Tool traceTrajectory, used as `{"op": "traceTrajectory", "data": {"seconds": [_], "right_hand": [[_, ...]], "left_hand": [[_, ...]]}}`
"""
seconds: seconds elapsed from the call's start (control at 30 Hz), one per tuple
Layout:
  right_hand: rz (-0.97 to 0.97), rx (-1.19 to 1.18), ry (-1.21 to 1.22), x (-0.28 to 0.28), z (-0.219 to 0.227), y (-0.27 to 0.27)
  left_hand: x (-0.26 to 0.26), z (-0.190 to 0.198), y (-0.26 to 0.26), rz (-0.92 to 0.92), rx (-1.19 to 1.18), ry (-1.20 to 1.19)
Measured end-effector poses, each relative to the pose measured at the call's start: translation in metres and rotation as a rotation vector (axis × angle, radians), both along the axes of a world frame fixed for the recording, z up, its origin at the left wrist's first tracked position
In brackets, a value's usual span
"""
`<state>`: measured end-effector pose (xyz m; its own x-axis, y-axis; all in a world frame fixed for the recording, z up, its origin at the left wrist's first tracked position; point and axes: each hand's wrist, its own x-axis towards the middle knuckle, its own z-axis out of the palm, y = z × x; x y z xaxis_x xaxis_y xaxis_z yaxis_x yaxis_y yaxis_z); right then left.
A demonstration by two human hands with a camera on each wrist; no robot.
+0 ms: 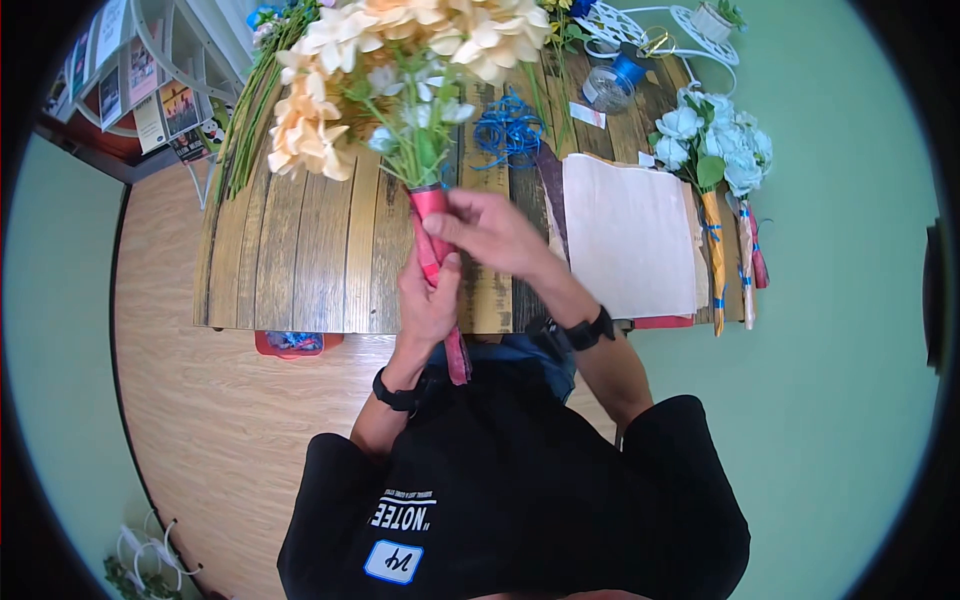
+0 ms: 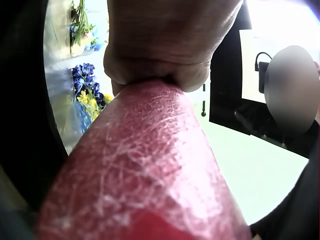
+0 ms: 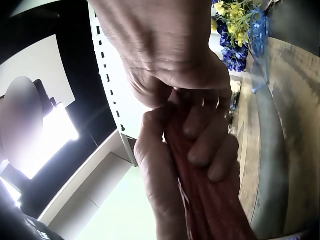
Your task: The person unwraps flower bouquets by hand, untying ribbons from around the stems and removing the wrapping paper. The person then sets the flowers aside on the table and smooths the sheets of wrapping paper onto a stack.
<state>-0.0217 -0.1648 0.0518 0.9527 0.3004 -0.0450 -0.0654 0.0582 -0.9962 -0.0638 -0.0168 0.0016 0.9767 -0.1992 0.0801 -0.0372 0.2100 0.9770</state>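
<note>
A bouquet of peach artificial flowers (image 1: pixel 490 42) with small white blooms is held upright over the table edge. Its stems are wrapped in a red handle (image 1: pixel 432 200), whose crinkled lower end (image 1: pixel 457 357) hangs below the hands. My left hand (image 1: pixel 428 300) grips the handle low down, thumb along its front. Higher up, just under the flowers, my right hand (image 1: pixel 492 232) curls its fingers and thumb round the red wrap. Close up, the left wrist view shows the fibrous red wrap (image 2: pixel 135 160); in the right wrist view both hands are on the wrap (image 3: pixel 205 205).
A tangle of blue ribbon (image 1: pixel 508 130) lies on the wooden table (image 1: pixel 330 260). To the right are stacked sheets of pale paper (image 1: pixel 630 235) and light blue bouquets (image 1: pixel 740 150) with wrapped handles. Long green stems (image 1: pixel 250 120) lie at left; a red bin (image 1: pixel 290 343) stands below.
</note>
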Motion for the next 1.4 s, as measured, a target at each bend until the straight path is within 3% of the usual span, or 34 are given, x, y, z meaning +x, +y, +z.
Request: {"op": "traceTrajectory", "data": {"seconds": [0.07,0.2,0.23,0.3,0.47,0.63,0.9,1.13,1.4], "right_hand": [[-0.144,-0.5,-0.307,0.024,0.01,-0.025],[-0.372,-1.119,-0.49,0.105,0.0,-0.097],[-0.382,-1.118,-0.489,0.122,-0.004,-0.109],[-0.279,-1.365,-0.331,0.145,-0.007,-0.121],[-0.173,-1.467,-0.27,0.162,-0.032,-0.126],[-0.094,-1.535,-0.247,0.141,-0.03,-0.108],[0.051,-1.368,-0.384,0.099,-0.034,-0.075],[0.031,-1.351,-0.477,0.033,-0.03,-0.042],[-0.017,-1.295,-0.491,0.015,-0.03,-0.043]], "left_hand": [[-0.001,0.002,0.007,0.035,0.002,0.023],[-0.003,0.004,0.016,0.076,-0.061,0.14],[-0.004,0.003,0.016,0.068,-0.058,0.135],[-0.006,0.003,0.018,0.08,-0.066,0.13],[-0.007,0.001,0.02,0.121,-0.007,0.113],[0.002,0.0,0.024,0.141,-0.014,0.091],[0.015,-0.002,0.027,0.192,-0.054,0.067],[0.017,-0.002,0.024,0.17,-0.073,0.117],[0.019,-0.001,0.016,0.124,-0.098,0.192]]}}
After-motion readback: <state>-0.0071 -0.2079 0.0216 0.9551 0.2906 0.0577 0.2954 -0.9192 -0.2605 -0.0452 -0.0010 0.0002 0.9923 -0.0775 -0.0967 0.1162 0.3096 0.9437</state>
